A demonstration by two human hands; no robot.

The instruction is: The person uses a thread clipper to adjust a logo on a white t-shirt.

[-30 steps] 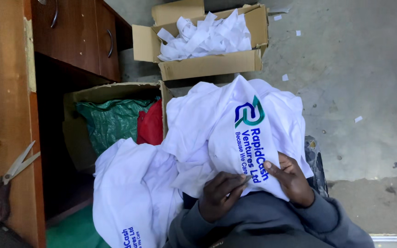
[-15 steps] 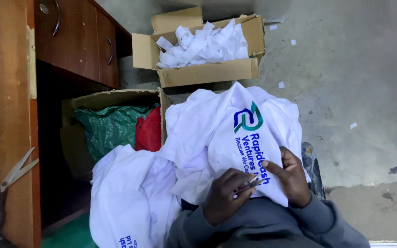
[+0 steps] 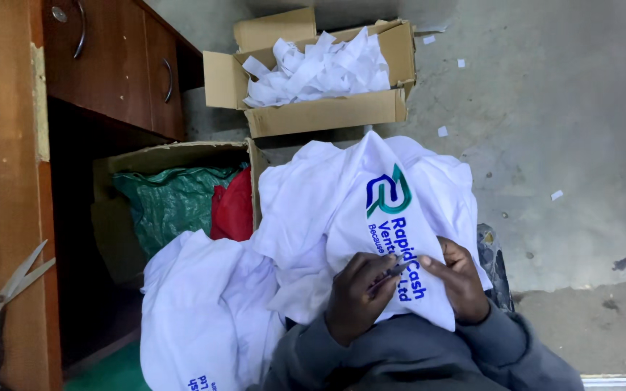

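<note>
One white printed shirt [image 3: 371, 217] under two hands: left fingers [image 3: 360, 279] gripping a small tool [image 3: 393, 271], right fingers [image 3: 443, 264] pinching cloth.

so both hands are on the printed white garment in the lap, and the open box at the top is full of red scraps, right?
Not quite. The head view shows the box holding white scraps, not red. The rest holds: the left hand and right hand both rest on the printed white garment in the lap.
</note>
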